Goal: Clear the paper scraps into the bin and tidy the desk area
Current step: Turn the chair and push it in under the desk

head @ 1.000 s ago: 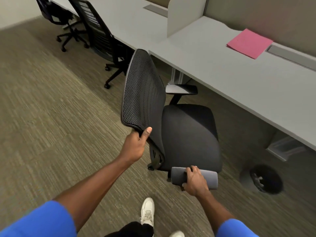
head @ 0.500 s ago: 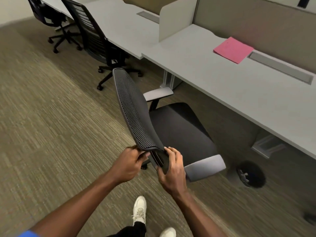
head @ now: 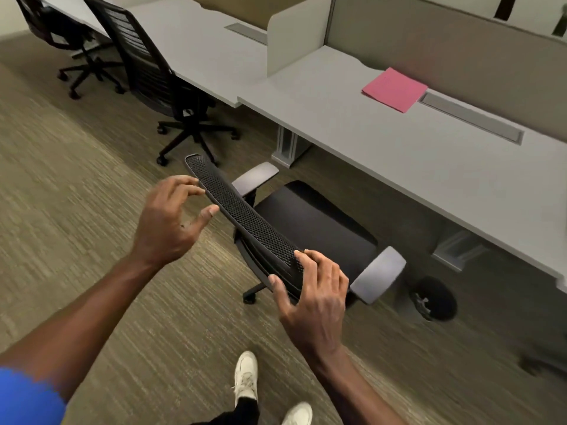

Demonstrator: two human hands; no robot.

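Observation:
A black mesh office chair stands on the carpet in front of the grey desk, its seat partly under the desk edge. My right hand grips the near end of the backrest's top edge, fingers over it and thumb on my side. My left hand hovers open just left of the backrest's far end, fingers spread and apart from it. A black round bin sits on the floor under the desk, right of the chair, with pale scraps inside. A pink folder lies on the desk by the partition.
Two more black office chairs stand at the neighbouring desk on the left. A grey divider panel separates the desks. Desk legs rise behind the chair. My white shoes are on the carpet below.
My left hand has let go of the backrest and opened. The right hand stays on the top edge. The chair has rolled toward the desk and the view has risen.

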